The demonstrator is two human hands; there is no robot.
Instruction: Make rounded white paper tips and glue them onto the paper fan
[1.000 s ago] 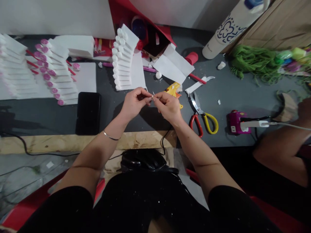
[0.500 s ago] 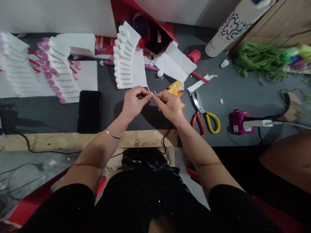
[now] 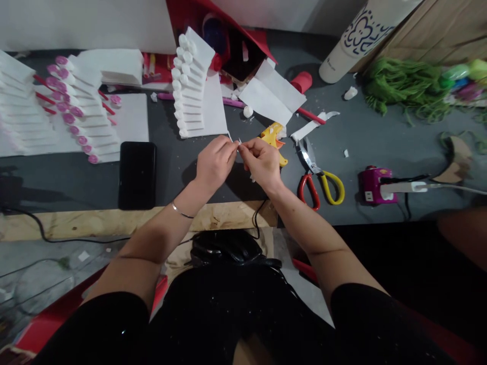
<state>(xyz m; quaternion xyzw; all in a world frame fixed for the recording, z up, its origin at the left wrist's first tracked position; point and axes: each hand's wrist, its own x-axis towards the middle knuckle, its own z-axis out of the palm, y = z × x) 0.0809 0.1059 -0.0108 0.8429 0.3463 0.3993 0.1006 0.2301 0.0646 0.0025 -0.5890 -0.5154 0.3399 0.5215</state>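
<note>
My left hand [image 3: 216, 161] and my right hand [image 3: 262, 161] meet over the grey table, fingertips pinched together. Between them is a small white piece, mostly hidden by the fingers. A thin white tip sticks up above the fingertips. Just behind my right hand lies a yellow tool [image 3: 272, 134], partly covered by it. Beyond my left hand, a row of white-headed sticks [image 3: 193, 96] rests on white paper. Scissors [image 3: 312, 165] with one red and one yellow handle lie open to the right of my right hand.
A black phone [image 3: 137, 175] lies left of my hands. Pink-headed sticks [image 3: 91, 116] rest farther left. A white bottle [image 3: 342, 56], green strands [image 3: 405, 91] and a purple power adapter [image 3: 375, 186] with cables stand to the right. A person's arm shows at the right edge.
My left hand has turned over, its back now more toward the camera and its fingers curled closer. The view has shifted slightly. The other person's arm has moved right, toward the frame's edge.
</note>
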